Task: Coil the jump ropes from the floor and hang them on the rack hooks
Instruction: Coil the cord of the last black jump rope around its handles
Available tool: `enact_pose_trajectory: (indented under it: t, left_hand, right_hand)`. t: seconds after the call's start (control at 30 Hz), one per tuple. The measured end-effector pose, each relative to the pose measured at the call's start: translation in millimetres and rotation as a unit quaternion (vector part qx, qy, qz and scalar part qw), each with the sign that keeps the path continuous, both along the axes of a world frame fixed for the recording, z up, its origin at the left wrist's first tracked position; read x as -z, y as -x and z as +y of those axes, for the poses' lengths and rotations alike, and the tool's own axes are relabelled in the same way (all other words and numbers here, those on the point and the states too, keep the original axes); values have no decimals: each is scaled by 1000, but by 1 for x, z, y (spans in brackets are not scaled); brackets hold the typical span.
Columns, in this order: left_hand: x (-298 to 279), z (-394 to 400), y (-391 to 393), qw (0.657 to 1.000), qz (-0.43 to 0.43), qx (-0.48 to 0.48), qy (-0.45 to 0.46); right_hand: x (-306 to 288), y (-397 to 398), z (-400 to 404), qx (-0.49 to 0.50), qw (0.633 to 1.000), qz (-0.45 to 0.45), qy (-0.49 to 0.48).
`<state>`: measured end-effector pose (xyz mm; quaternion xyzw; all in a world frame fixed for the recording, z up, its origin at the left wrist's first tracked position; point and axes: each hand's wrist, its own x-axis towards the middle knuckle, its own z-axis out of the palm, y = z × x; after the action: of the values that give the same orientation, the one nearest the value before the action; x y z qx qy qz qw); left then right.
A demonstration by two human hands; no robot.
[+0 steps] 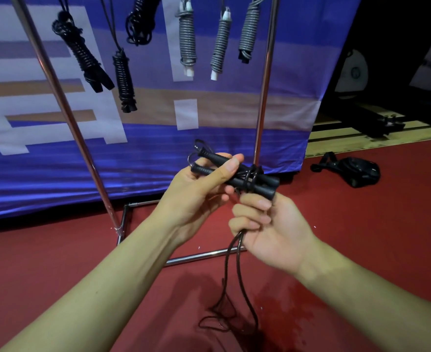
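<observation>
Backdrop: blue-purple banner (209,118) with white blocks | Floor: red mat (361,237) | Right: black bag (356,171) on mat

- jump rope (237,175) centre frame: black handles, black cord
- coiled ropes top left (87,62): black
- coiled ropes top centre (187,44): grey, white handle tips
- rack poles (262,97): chrome
- banner (145,138): blue, with white and tan blocks
- floor (361,224): dark red

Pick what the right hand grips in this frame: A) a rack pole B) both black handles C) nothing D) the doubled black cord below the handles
D: the right hand curls round the black cord, while the left hand holds the two handles.
</observation>
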<state>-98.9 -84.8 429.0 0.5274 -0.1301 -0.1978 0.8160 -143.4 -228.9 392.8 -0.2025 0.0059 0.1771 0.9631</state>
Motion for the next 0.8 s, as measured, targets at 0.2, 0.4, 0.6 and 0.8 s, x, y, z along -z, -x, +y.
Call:
enact_pose_trajectory:
  t: [0.2,0.4,0.6,0.8]
  left_hand:
    - [-11,7,5,996,-48,35,-65]
    - [-15,18,-1,984,-104,12,-142]
    - [-11,22,-7,986,-74,36,-146]
    - [-5,23,-9,973,-122,44,-191]
  right_hand:
    - [-5,-1,-20,15,998,-25,-62]
    - [8,-8,-26,-49,995,-19,-84]
    - [0,-9,-19,28,998,-21,59]
    - [-3,-10,-17,62,976,16,209]
